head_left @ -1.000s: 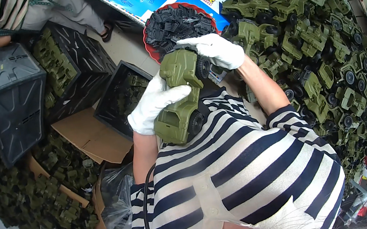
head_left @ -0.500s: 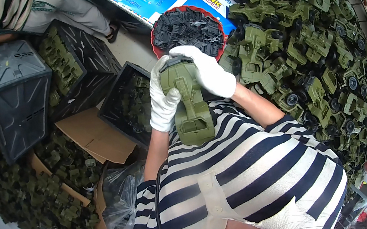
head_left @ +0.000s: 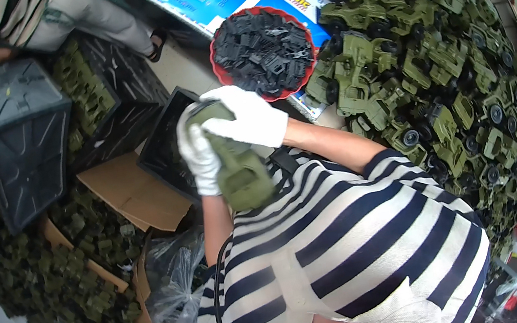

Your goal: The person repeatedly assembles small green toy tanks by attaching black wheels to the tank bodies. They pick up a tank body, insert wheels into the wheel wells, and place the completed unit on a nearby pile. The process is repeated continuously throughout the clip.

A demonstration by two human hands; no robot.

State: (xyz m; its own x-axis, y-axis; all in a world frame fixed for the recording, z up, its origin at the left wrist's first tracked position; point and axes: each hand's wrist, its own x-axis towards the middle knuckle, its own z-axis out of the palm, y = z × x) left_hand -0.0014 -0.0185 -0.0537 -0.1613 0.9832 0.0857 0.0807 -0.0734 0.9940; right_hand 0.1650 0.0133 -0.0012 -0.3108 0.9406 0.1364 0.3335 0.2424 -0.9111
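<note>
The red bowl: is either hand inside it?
No, the left hand and right hand are both on the green toy vehicle, outside the red bowl.

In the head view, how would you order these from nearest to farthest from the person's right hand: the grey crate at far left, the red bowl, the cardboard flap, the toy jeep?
1. Toy jeep: touching the right hand.
2. Red bowl: just beyond it, slightly right.
3. Cardboard flap: lower left.
4. Grey crate: far left.
</note>
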